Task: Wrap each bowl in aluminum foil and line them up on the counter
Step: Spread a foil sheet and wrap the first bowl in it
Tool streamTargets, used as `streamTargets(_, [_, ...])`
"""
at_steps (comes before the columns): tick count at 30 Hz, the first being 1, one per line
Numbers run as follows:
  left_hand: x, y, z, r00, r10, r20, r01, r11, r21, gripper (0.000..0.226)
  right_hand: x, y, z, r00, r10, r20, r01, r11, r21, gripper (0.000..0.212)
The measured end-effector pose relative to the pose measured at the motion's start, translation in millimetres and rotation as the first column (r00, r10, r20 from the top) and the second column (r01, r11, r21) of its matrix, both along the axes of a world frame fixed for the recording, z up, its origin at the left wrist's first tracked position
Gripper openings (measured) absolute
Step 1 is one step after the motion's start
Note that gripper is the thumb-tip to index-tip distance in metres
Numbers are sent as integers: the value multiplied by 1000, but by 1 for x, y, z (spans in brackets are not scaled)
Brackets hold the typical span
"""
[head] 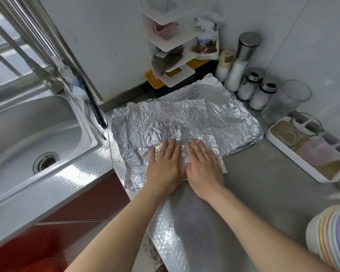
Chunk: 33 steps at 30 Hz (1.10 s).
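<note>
One steel counter (263,183) runs under white walls, w/ a steel sink (37,134) set at its left. Crumpled foil sheets (185,116) lie spread mid-counter; a stack of pastel bowls (334,242) sits unwrapped at the near right edge. Left hand (163,165) & right hand (202,163) press flat, fingers straight, side by side on the foil's near edge.

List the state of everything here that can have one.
foil: crinkled sheets spread flat on the counter, overlapping
left hand: open, fingers straight, pressing the foil's near edge
right hand: open, fingers straight, pressing the foil beside the left
bowls: nested in one stack at the right edge, unwrapped
shakers: upright, lids on
</note>
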<state>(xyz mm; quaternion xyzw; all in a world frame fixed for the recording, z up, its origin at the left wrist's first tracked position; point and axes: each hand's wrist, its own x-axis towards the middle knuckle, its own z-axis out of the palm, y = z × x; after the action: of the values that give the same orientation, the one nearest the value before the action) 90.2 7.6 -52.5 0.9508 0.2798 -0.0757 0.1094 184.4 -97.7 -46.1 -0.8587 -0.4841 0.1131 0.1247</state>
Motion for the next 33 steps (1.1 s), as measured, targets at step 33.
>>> streamTargets(33, [47,-181,102,910,54,411,193,822,-536,26,18,-149,126,824,-563,-69,567,811,144,40])
